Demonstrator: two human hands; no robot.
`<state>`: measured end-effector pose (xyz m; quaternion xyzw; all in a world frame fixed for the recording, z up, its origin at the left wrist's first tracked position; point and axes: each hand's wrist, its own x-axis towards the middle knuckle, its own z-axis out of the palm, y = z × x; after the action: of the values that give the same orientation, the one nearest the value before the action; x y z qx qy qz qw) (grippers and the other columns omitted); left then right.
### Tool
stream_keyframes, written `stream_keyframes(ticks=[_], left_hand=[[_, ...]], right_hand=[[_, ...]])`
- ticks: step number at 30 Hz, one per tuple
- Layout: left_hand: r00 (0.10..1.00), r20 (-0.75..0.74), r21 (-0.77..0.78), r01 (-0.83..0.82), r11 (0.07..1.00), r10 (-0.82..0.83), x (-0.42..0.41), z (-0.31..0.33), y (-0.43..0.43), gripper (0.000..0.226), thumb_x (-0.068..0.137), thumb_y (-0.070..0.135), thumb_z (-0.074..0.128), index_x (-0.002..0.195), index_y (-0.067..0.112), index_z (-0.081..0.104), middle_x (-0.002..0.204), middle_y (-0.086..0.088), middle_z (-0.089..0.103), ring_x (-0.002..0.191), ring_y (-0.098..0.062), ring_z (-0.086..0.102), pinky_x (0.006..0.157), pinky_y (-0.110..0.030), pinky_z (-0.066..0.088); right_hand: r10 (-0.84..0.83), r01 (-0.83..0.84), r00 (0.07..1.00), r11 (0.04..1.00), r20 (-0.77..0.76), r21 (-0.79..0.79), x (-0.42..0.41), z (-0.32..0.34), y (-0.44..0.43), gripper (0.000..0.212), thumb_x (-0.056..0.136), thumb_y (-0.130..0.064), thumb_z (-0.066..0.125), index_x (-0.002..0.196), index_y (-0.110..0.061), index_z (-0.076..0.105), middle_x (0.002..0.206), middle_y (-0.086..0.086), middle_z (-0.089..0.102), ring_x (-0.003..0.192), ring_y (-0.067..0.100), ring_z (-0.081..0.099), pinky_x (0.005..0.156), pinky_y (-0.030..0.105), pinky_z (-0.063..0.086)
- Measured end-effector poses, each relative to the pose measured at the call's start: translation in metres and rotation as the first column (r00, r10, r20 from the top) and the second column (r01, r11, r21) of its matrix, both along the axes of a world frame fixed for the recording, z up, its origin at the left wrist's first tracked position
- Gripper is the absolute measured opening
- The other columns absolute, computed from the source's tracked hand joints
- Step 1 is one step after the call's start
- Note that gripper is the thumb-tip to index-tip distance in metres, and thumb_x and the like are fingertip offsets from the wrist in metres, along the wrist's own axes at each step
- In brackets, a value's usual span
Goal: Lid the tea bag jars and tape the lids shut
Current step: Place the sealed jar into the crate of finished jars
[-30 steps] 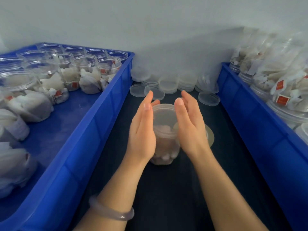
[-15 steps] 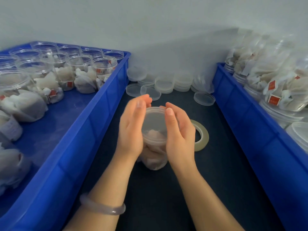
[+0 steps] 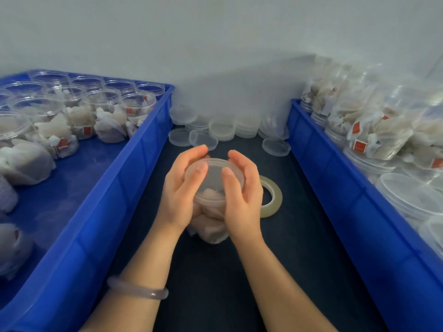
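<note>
A clear plastic jar of tea bags (image 3: 211,226) stands on the dark table between two blue crates. A translucent lid (image 3: 213,178) sits on its mouth. My left hand (image 3: 182,188) curls round the lid's left side, thumb on top. My right hand (image 3: 242,188) curls round its right side, thumb on the lid. A roll of clear tape (image 3: 272,200) lies flat just right of the jar, partly behind my right hand.
The left blue crate (image 3: 134,178) holds several open jars of tea bags. The right blue crate (image 3: 335,178) is piled with filled jars. Stacks of spare lids (image 3: 223,129) and loose lids (image 3: 275,146) lie at the back by the wall.
My flat palms beside the jar have closed round the lid. The hands and jar have moved nearer, uncovering the tape roll.
</note>
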<state>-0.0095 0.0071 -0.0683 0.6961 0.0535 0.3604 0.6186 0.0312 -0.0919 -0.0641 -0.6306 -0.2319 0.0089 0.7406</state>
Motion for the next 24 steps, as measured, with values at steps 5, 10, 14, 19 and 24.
stream_keyframes(ticks=[5,10,14,19,24], left_hand=[[0.998,0.07,-0.088,0.011,0.996,-0.004,-0.003,0.014,-0.024,0.033,0.083,0.02,0.045,0.11,0.016,0.063,0.101,0.007,0.07,0.099,-0.009,0.064,0.084,-0.026,0.051],[0.927,0.375,-0.094,0.049,0.994,-0.01,-0.006,0.075,-0.073,0.036,0.075,0.025,0.047,0.106,0.015,0.064,0.099,0.006,0.072,0.097,-0.015,0.066,0.083,-0.027,0.052],[0.884,0.435,-0.065,0.217,0.974,-0.168,0.005,0.129,-0.113,0.039,0.068,0.027,0.046,0.1,0.018,0.066,0.096,0.0,0.071,0.095,-0.022,0.067,0.08,-0.034,0.052],[0.865,0.429,-0.108,0.334,0.936,-0.259,0.026,0.143,-0.153,0.031,0.075,0.013,0.044,0.094,0.021,0.066,0.083,0.009,0.07,0.082,-0.009,0.066,0.069,-0.02,0.049],[0.894,0.317,-0.175,0.383,0.907,-0.316,0.052,0.141,-0.183,0.031,0.076,0.017,0.047,0.099,0.018,0.068,0.091,0.001,0.072,0.09,-0.017,0.068,0.074,-0.025,0.053]], right_hand=[[0.016,-0.016,1.0,0.999,-0.01,-0.032,-0.017,0.015,-0.018,0.026,0.094,-0.027,0.056,0.119,-0.031,0.052,0.101,-0.019,0.065,0.098,-0.009,0.058,0.082,0.011,0.045],[-0.205,0.173,0.959,0.97,0.195,0.172,-0.024,0.077,-0.053,0.038,0.083,-0.03,0.05,0.116,-0.017,0.062,0.086,-0.028,0.066,0.083,-0.01,0.061,0.072,0.005,0.043],[-0.328,0.237,0.897,0.923,0.297,0.304,-0.023,0.121,-0.095,0.034,0.083,-0.02,0.048,0.113,-0.012,0.063,0.064,-0.024,0.06,0.057,-0.01,0.054,0.057,0.004,0.042],[-0.412,0.335,0.87,0.897,0.271,0.287,-0.007,0.142,-0.138,0.035,0.078,-0.023,0.049,0.107,-0.013,0.066,0.076,-0.016,0.068,0.08,0.001,0.065,0.072,0.017,0.047],[-0.529,0.491,0.83,0.843,0.178,0.219,0.015,0.143,-0.165,0.04,0.074,-0.025,0.048,0.106,-0.013,0.067,0.091,-0.007,0.072,0.094,0.009,0.067,0.088,0.035,0.052]])
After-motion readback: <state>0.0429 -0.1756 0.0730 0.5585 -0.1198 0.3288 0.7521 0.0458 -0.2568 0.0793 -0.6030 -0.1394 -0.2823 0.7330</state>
